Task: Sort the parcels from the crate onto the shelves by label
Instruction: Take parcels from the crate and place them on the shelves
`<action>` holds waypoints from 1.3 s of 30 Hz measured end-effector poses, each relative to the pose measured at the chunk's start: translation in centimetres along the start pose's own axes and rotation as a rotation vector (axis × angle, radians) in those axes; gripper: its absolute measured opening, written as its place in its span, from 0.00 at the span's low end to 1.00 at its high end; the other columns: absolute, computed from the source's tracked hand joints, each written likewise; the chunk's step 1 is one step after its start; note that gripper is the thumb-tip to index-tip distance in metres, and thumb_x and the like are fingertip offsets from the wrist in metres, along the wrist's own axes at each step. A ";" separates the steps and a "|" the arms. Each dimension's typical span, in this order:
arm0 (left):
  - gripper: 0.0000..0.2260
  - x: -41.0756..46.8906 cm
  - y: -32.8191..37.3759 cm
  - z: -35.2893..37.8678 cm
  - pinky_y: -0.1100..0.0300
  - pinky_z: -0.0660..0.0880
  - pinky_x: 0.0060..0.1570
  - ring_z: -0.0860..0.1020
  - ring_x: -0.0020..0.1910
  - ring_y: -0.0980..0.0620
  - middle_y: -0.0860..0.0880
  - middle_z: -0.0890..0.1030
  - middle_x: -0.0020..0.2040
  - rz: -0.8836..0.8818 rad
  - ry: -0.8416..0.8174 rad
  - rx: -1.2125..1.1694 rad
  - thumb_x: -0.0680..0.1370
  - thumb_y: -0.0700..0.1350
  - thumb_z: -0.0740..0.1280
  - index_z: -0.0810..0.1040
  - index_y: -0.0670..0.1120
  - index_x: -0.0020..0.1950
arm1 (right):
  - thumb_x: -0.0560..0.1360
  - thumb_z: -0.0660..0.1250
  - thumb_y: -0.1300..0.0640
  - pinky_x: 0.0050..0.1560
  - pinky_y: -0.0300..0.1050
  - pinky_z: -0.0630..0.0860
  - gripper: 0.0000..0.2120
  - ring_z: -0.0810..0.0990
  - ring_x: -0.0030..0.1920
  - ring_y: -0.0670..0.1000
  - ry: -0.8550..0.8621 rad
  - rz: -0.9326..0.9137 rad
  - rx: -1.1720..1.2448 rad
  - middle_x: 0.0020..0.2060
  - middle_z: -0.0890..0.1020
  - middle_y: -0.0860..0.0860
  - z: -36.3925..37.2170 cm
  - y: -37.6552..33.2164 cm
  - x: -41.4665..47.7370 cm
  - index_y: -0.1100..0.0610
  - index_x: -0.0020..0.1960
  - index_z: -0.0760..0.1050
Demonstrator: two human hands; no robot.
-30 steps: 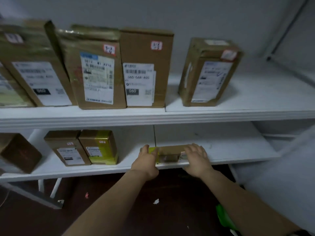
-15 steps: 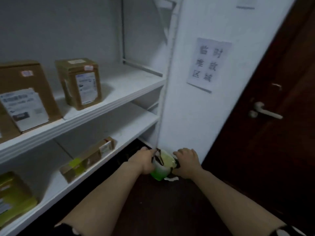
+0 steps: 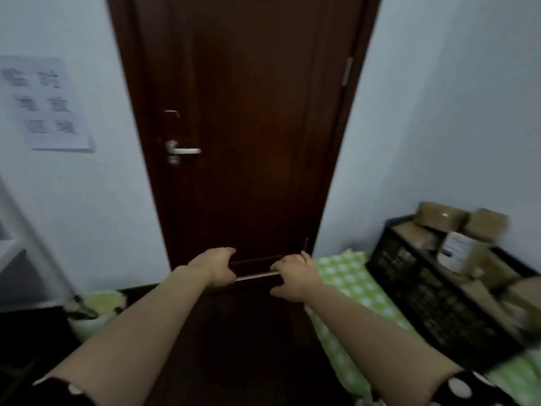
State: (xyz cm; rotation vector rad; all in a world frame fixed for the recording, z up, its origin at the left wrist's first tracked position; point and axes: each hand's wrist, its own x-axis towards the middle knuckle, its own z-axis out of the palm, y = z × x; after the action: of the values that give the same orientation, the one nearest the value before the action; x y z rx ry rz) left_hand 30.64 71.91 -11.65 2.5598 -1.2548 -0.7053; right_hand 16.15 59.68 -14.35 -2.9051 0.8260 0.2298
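A black plastic crate (image 3: 433, 291) stands at the right on a green dotted cloth (image 3: 348, 276). It holds several brown cardboard parcels, among them a taped one (image 3: 440, 219) at the back and one with a white label (image 3: 456, 250). My left hand (image 3: 213, 269) and my right hand (image 3: 295, 276) hang in mid-air ahead of me, left of the crate, in front of the door's foot. Both have loosely curled fingers and hold nothing. The view is blurred by motion.
A dark wooden door (image 3: 248, 127) with a metal handle (image 3: 183, 150) fills the middle. A paper notice (image 3: 46, 104) hangs on the left wall. The white shelf frame (image 3: 17, 230) shows at the left edge, with a green bin (image 3: 93, 312) on the floor beside it.
The flat parcel my hands held stays on the lower shelf. The view has swung right, from the shelves past the bin to the door and crate. Both hands are empty.
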 end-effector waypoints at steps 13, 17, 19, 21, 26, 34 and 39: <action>0.32 6.6 33.4 14.5 0.59 0.67 0.65 0.66 0.72 0.49 0.46 0.64 0.75 0.483 -0.248 0.284 0.77 0.46 0.65 0.54 0.47 0.78 | 0.77 0.64 0.47 0.63 0.49 0.66 0.22 0.70 0.64 0.59 -0.016 0.582 0.243 0.62 0.72 0.55 2.0 32.3 -18.8 0.52 0.69 0.68; 0.28 9.5 39.9 16.7 0.57 0.71 0.63 0.69 0.69 0.47 0.45 0.68 0.72 0.560 -0.320 0.280 0.77 0.43 0.63 0.60 0.45 0.76 | 0.76 0.64 0.48 0.58 0.48 0.73 0.21 0.73 0.61 0.59 -0.003 0.723 0.331 0.62 0.74 0.57 2.9 37.9 -20.3 0.55 0.66 0.70; 0.27 11.6 42.8 18.0 0.55 0.71 0.64 0.70 0.68 0.47 0.45 0.69 0.71 0.606 -0.332 0.283 0.77 0.43 0.64 0.62 0.45 0.75 | 0.77 0.64 0.50 0.60 0.48 0.73 0.21 0.73 0.62 0.58 0.026 0.808 0.401 0.64 0.72 0.57 3.2 40.7 -20.4 0.55 0.68 0.69; 0.27 14.2 45.4 19.1 0.54 0.70 0.65 0.70 0.68 0.47 0.45 0.69 0.71 0.632 -0.361 0.297 0.76 0.44 0.64 0.62 0.46 0.74 | 0.78 0.63 0.51 0.63 0.45 0.71 0.22 0.72 0.65 0.56 0.066 0.862 0.473 0.66 0.70 0.56 3.4 43.7 -19.9 0.54 0.70 0.67; 0.17 23.4 50.5 21.5 0.51 0.74 0.58 0.75 0.58 0.47 0.45 0.76 0.61 0.635 -0.346 0.225 0.75 0.47 0.65 0.73 0.46 0.63 | 0.78 0.63 0.55 0.63 0.44 0.72 0.21 0.74 0.64 0.52 0.174 0.960 0.596 0.66 0.74 0.52 3.9 50.2 -15.1 0.54 0.70 0.67; 0.34 37.7 58.6 21.8 0.48 0.65 0.68 0.60 0.72 0.40 0.40 0.58 0.74 0.582 0.065 0.091 0.76 0.50 0.67 0.54 0.45 0.76 | 0.77 0.64 0.55 0.60 0.44 0.72 0.20 0.73 0.64 0.51 0.353 1.021 0.624 0.66 0.71 0.50 2.9 60.7 -5.7 0.50 0.69 0.67; 0.53 44.2 60.5 23.0 0.43 0.49 0.74 0.43 0.76 0.40 0.39 0.41 0.77 0.755 0.130 0.389 0.72 0.54 0.72 0.31 0.41 0.75 | 0.77 0.62 0.62 0.55 0.43 0.75 0.20 0.74 0.60 0.49 0.590 1.048 0.568 0.62 0.74 0.48 3.3 63.0 -2.1 0.49 0.67 0.70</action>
State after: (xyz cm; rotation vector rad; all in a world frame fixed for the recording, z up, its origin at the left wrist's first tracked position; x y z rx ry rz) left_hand 0.66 0.43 -23.03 2.0400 -2.2691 -0.1371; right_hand -19.33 7.99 -21.45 -1.7670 2.0149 -0.6957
